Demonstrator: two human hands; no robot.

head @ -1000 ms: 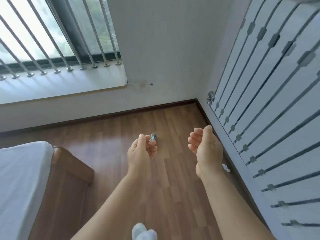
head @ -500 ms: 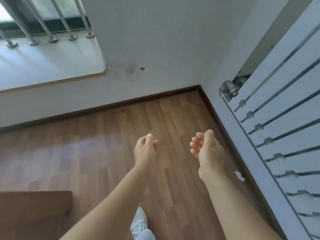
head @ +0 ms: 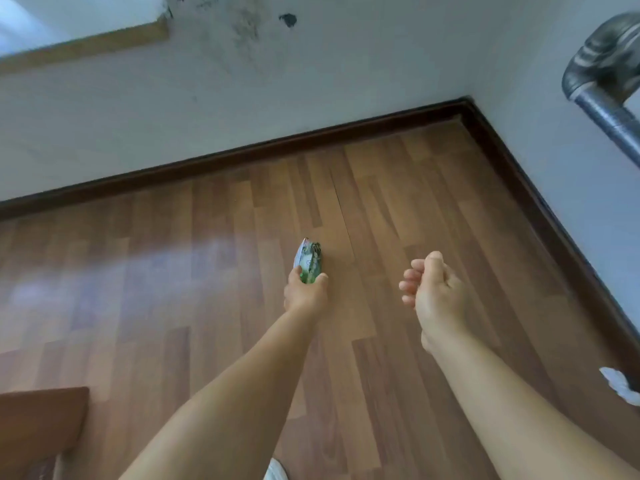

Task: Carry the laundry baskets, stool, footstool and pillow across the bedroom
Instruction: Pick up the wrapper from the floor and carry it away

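None of the baskets, stool, footstool or pillow is in view. My left hand (head: 306,292) reaches down over the wooden floor (head: 398,209) and pinches a small green and white packet (head: 309,259) between thumb and fingers. Whether the packet touches the floor I cannot tell. My right hand (head: 433,287) hovers to the right of it, fingers loosely curled, holding nothing.
The room's corner lies ahead, with a dark skirting board (head: 242,154) under white walls. A grey pipe (head: 602,95) runs along the right wall. A brown bed frame corner (head: 38,427) sits at the lower left. A white scrap (head: 621,386) lies at the right.
The view has dropped toward the floor and moved closer to the corner. My left hand has reached forward and now pinches the green packet. The right hand has stayed loosely curled.
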